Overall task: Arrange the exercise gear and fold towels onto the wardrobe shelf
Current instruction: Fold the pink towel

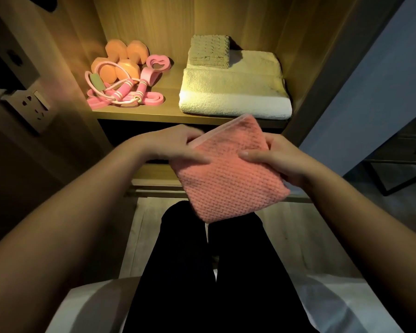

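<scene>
A folded pink waffle towel [228, 174] is held in the air in front of the wardrobe shelf [139, 113], over my knees. My left hand [178, 145] grips its left edge and my right hand [271, 159] grips its right edge. On the shelf's right side lies a folded white towel [233, 92] with a smaller beige towel [209, 51] on top at the back. On the left side sit orange dumbbells [120, 61], a pink skipping rope [123, 92], a pink resistance band [151, 100] and a pink grip trainer [157, 64].
The wardrobe's wooden side walls [317, 68] frame the shelf. A wall socket [31, 106] is on the left. A dark lower compartment [120, 133] lies under the shelf. My legs in black trousers [202, 272] are below, on a white seat [89, 306].
</scene>
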